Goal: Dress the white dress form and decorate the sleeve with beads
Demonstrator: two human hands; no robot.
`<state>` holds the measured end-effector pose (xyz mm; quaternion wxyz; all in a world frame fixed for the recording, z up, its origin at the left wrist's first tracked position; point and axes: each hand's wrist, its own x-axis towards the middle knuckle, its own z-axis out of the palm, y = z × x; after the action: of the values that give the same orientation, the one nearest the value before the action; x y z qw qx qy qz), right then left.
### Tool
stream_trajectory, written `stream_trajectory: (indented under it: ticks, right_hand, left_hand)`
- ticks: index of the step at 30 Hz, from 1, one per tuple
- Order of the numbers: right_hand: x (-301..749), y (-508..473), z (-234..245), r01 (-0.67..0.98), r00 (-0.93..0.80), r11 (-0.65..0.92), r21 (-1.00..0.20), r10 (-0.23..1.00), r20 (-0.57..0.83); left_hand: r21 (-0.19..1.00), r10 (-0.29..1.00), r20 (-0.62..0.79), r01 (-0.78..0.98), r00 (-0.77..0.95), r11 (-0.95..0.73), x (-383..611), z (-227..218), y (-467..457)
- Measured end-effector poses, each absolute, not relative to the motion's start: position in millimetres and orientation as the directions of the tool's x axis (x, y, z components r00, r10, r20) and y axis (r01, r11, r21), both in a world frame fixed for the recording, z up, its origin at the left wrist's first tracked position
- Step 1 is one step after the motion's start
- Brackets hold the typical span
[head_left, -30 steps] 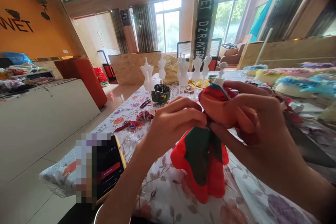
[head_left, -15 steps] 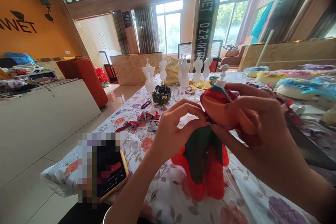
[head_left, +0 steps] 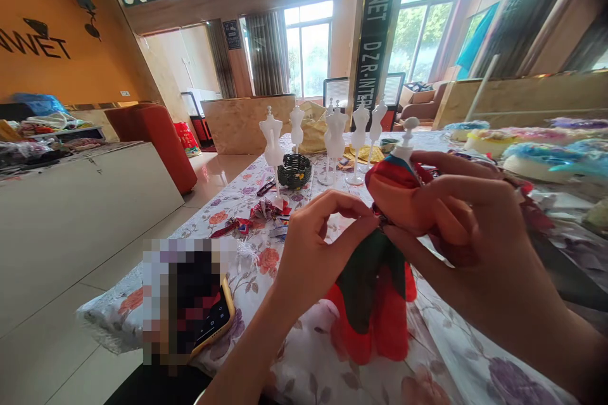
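Observation:
A small white dress form [head_left: 405, 147] wears a doll dress [head_left: 390, 193] with an orange-red top, a blue edge at the neck, and a dark green layer [head_left: 368, 285] over a red skirt [head_left: 370, 335]. My right hand [head_left: 479, 234] is closed around the top from the right, its thumb pressed at the waist. At the same waist, my left hand [head_left: 318, 247] pinches the dress between thumb and forefinger. Something small and dark shows between the fingertips; I cannot make it out.
Several bare white dress forms [head_left: 335, 133] and a dark woven basket [head_left: 294, 172] stand behind my hands on the floral tablecloth [head_left: 266, 342]. Fabric scraps [head_left: 259, 215] lie left, near a yellow-cased phone [head_left: 218, 316]. Fluffy blue and pink pieces [head_left: 546, 158] stand at right.
My left hand's thumb and forefinger have drawn together at the waist, closing the gap between them. The right hand keeps its hold. The whole view has shifted slightly.

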<state>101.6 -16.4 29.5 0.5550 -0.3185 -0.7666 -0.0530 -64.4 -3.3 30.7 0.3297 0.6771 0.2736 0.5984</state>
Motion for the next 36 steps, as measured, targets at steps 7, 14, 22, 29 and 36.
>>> stream_trajectory:
  ticks: [7, 14, 22, 29, 36]
  right_hand:
    - [102.4, -16.9, 30.1, 0.580, -0.178, 0.776, -0.249, 0.419, 0.890]
    - [103.5, -17.6, 29.1, 0.581, -0.175, 0.774, -0.252, 0.421, 0.890]
    - [100.1, -15.8, 30.9, 0.583, -0.180, 0.773, -0.250, 0.424, 0.888]
    - [102.5, -17.2, 27.9, 0.549, -0.170, 0.785, -0.287, 0.441, 0.881]
    - [102.4, -15.3, 28.2, 0.553, -0.149, 0.782, -0.288, 0.433, 0.889]
  left_hand:
    - [0.832, 0.831, 0.554, -0.057, 0.048, -0.551, -57.2, 27.7, -11.5]
    - [0.842, 0.845, 0.528, -0.074, -0.087, -0.534, -48.2, 28.1, -20.7]
    - [0.868, 0.845, 0.482, -0.007, -0.232, -0.497, -41.6, 27.3, -29.1]
    - [0.920, 0.880, 0.393, 0.115, -0.266, -0.376, -40.5, 39.2, -31.2]
    - [0.943, 0.910, 0.330, 0.045, -0.249, -0.330, -37.9, 40.8, -32.3]
